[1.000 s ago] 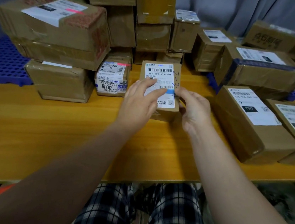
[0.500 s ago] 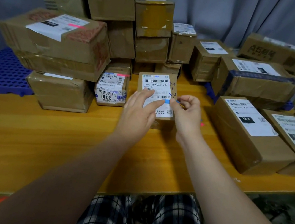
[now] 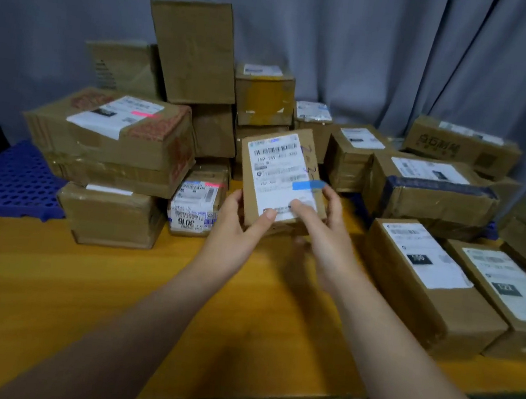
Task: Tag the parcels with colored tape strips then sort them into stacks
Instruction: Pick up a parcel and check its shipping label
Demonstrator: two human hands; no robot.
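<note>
A small brown parcel (image 3: 283, 175) with a white shipping label is held up above the wooden table (image 3: 78, 292), tilted with its top leaning away. A blue tape strip (image 3: 308, 185) is stuck across the label's right edge. My left hand (image 3: 238, 226) grips the parcel's lower left corner, thumb on the label. My right hand (image 3: 324, 226) holds the lower right side, fingers along the edge. On the left, a large parcel (image 3: 111, 127) and a small parcel (image 3: 196, 204) each carry a pink tape strip.
Stacked boxes (image 3: 193, 55) fill the back of the table against a grey curtain. Two long parcels (image 3: 424, 279) with white labels lie at the right. A blue perforated pallet (image 3: 9, 178) sits at the left. Bare wood lies in front of me.
Both hands have lifted the small parcel off the table and tilted it up. The blue strip now sits stuck on its label. The camera view has risen.
</note>
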